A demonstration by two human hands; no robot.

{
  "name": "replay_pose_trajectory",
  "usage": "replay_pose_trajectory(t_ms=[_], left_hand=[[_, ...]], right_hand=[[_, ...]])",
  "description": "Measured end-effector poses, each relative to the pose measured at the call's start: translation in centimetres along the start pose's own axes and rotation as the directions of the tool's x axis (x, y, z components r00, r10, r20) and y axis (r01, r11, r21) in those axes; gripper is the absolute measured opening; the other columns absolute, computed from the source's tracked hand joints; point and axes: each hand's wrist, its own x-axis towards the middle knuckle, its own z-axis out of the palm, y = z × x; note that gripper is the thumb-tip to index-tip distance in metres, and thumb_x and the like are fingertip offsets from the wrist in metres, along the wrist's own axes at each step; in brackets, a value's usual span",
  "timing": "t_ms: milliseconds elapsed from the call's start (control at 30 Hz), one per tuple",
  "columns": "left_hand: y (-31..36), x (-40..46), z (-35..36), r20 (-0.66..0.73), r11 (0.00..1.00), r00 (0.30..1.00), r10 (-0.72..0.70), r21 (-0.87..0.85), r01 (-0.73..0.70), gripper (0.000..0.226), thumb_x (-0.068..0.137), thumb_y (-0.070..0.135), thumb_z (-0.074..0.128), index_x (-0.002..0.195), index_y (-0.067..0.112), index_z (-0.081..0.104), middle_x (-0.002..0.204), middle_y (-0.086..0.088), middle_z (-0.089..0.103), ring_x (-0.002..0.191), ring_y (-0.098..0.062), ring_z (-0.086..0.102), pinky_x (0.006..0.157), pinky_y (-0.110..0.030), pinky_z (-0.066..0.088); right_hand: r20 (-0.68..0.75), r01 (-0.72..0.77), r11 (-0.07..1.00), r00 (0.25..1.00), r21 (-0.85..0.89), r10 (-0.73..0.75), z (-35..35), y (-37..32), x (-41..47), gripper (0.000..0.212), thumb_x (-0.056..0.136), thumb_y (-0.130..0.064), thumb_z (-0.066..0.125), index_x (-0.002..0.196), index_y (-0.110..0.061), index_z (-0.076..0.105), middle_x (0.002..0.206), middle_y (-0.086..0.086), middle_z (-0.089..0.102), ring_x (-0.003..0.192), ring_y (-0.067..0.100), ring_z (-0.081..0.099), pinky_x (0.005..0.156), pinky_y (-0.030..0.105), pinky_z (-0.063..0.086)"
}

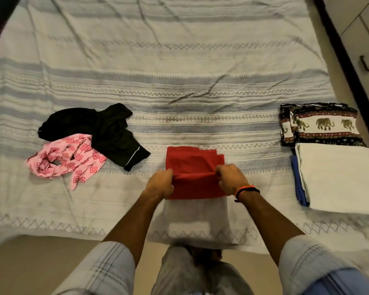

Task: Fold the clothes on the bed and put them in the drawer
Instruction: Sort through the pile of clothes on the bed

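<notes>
A red garment [195,162] lies partly folded on the bed [179,60] near its front edge. My left hand [160,183] grips the garment's left side and my right hand [232,177] grips its right side, both holding a raised fold across its middle. To the left lie a crumpled black garment [107,128] and a pink patterned garment [68,158], unfolded and touching each other. At the right sit folded clothes: an elephant-print piece [322,124], a white piece [339,177] and a blue piece [297,182] under the white one.
The bed is covered by a striped white and grey-blue sheet. A dark bed frame edge [347,67] runs along the right. Beyond it stand cupboard drawers with a handle [364,63]. Tan floor [30,267] lies in front of the bed.
</notes>
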Motion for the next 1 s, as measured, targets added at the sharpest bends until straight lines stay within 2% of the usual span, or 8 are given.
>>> replay_pose_trajectory(t_ms=[267,500,600,667,733,833,900,1000], left_hand=[[-1.0,7.2,-1.2,-0.127,0.851,0.966,-0.223,-0.509,0.130,0.032,0.087,0.001,0.053,0.115,0.014,0.061,0.117,-0.008,0.064,0.108,-0.023,0.059,0.087,-0.025,0.043],[-1.7,12.6,0.0,-0.127,0.721,0.921,-0.367,-0.665,0.195,0.023,0.090,0.010,0.063,0.113,0.009,0.065,0.112,-0.010,0.069,0.107,-0.026,0.063,0.094,-0.030,0.048],[-1.9,14.5,0.2,-0.126,0.628,0.872,-0.474,-0.742,0.234,0.020,0.091,0.011,0.062,0.111,0.008,0.065,0.107,-0.009,0.069,0.104,-0.025,0.064,0.085,-0.023,0.043],[-1.7,15.5,0.3,-0.199,0.662,0.834,-0.515,-0.710,0.239,0.023,0.094,0.014,0.059,0.116,0.008,0.060,0.112,-0.011,0.066,0.108,-0.027,0.060,0.087,-0.025,0.040],[-1.5,15.9,0.7,-0.351,0.821,0.845,-0.404,-0.546,0.165,0.032,0.094,0.017,0.061,0.123,0.008,0.055,0.122,-0.012,0.059,0.116,-0.029,0.053,0.097,-0.034,0.040],[-0.8,15.1,2.4,-0.453,0.955,0.890,-0.051,-0.283,-0.089,0.047,0.087,0.024,0.070,0.129,0.008,0.056,0.133,-0.013,0.052,0.123,-0.030,0.048,0.106,-0.040,0.037],[-0.6,14.7,3.9,-0.357,0.971,0.926,0.126,-0.146,-0.188,0.075,0.082,0.043,0.072,0.142,0.005,0.046,0.149,-0.016,0.040,0.137,-0.035,0.037,0.114,-0.042,0.030],[-1.0,15.1,5.9,-0.061,0.987,0.985,0.160,0.001,-0.160,0.131,0.065,0.079,0.060,0.155,0.004,0.001,0.162,-0.017,-0.010,0.149,-0.035,-0.009,0.122,-0.048,0.005]], right_hand=[[-0.112,-0.185,0.957,0.970,0.224,0.214,-1.4,1.4,6.8,0.017,0.088,-0.025,0.071,0.105,-0.023,0.069,0.107,0.008,0.071,0.104,0.030,0.065,0.090,0.037,0.053],[-0.054,-0.229,0.861,0.958,0.454,0.283,0.7,3.6,12.3,0.028,0.084,-0.002,0.067,0.109,-0.013,0.068,0.100,0.007,0.072,0.094,0.020,0.066,0.090,0.027,0.050],[-0.110,-0.187,0.836,0.953,0.516,0.281,1.2,3.9,14.9,0.028,0.085,-0.003,0.069,0.112,-0.010,0.066,0.105,0.010,0.071,0.101,0.023,0.066,0.092,0.027,0.048],[-0.230,-0.131,0.898,0.942,0.419,0.245,1.4,3.7,16.5,0.029,0.089,-0.007,0.066,0.119,-0.006,0.063,0.114,0.013,0.067,0.109,0.028,0.061,0.095,0.034,0.045],[-0.363,-0.076,0.982,0.922,0.174,0.136,1.5,3.0,17.0,0.032,0.093,-0.016,0.063,0.123,-0.005,0.060,0.120,0.014,0.063,0.112,0.034,0.056,0.095,0.042,0.042],[-0.350,0.113,0.993,0.932,0.024,-0.097,3.6,1.6,15.8,0.037,0.088,-0.023,0.068,0.118,-0.003,0.061,0.117,0.017,0.063,0.108,0.037,0.059,0.091,0.045,0.047],[-0.238,0.174,0.984,0.955,-0.032,-0.177,6.4,1.2,14.8,0.060,0.088,-0.039,0.063,0.133,0.000,0.054,0.137,0.021,0.054,0.125,0.039,0.052,0.102,0.046,0.045],[-0.075,0.091,0.994,0.993,-0.064,-0.095,9.7,2.2,14.1,0.098,0.088,-0.071,0.035,0.155,-0.002,0.015,0.163,0.020,0.008,0.150,0.033,0.011,0.121,0.048,0.017]])
